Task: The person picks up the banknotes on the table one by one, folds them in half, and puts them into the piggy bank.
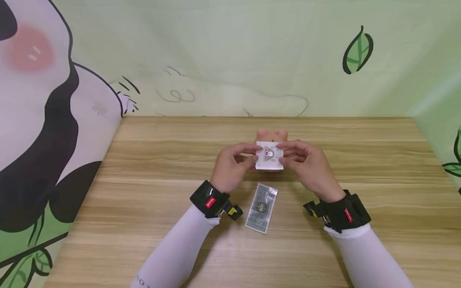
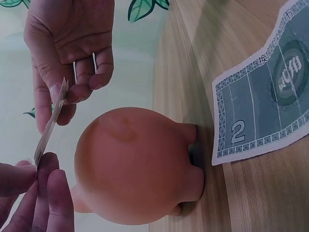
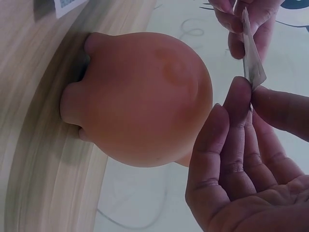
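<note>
A small folded white paper [image 1: 269, 156] printed with a grey bear is held up over a round pinkish-orange piggy bank [image 2: 135, 164]. My left hand [image 1: 230, 166] pinches its left edge between thumb and fingers. On the opposite edge, the thumb and fingers of my right hand [image 1: 310, 166] pinch it too. Both wrist views show the paper edge-on, its layers slightly parted near the right thumb. From the head view, the paper covers most of the piggy bank, leaving its ears showing behind.
A creased grey-green play banknote [image 1: 261, 209] marked with a 2 lies on the wooden table [image 1: 162, 192], between the forearms and nearer than the piggy bank. Behind the table hangs a pale green cloth [image 1: 223, 52] with panda and leaf drawings.
</note>
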Demonstrator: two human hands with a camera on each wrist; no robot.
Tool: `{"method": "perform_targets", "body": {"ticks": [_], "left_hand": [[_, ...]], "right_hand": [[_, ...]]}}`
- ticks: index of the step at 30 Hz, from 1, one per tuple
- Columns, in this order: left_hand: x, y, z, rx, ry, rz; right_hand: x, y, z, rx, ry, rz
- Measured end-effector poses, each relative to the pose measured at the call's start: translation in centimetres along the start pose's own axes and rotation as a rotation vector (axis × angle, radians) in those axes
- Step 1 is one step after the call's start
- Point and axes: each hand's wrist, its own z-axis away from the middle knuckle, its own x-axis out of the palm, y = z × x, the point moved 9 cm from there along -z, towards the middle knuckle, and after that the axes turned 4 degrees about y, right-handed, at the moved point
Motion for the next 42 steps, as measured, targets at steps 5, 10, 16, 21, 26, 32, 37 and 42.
{"method": "perform_targets", "body": {"ticks": [5, 10, 16, 21, 26, 32, 37, 42], "left_hand": [[-0.03, -0.20, 0.08, -0.027, -0.001, -0.028], [-0.02, -0.15, 0.08, -0.030, 0.004, -0.016], [-0.02, -0.06, 0.05, -0.013, 0.012, -0.004], [0.12, -0.04, 0.00, 0.003, 0.008, -0.016], [0.12, 0.13, -0.03, 0.034, 0.016, -0.083], [-0.07, 0.55, 0.00, 0.084, 0.031, -0.122], [-0.22, 0.73, -0.02, 0.098, 0.038, -0.122], [-0.24, 0.57, 0.00, 0.070, 0.037, -0.145]], "right_hand": [[0.10, 0.15, -0.02, 0.003, -0.007, 0.016], [0.04, -0.03, 0.06, -0.004, -0.004, 0.014], [-0.08, -0.10, 0.13, 0.002, 0.001, 0.033], [-0.16, -0.17, 0.18, 0.000, 0.011, 0.030], [-0.08, -0.26, 0.15, -0.025, 0.016, 0.039], [0.03, -0.26, 0.05, -0.061, 0.021, 0.077], [0.06, -0.16, 0.00, -0.070, 0.025, 0.092], [0.11, -0.25, 0.08, -0.072, 0.021, 0.091]]}}
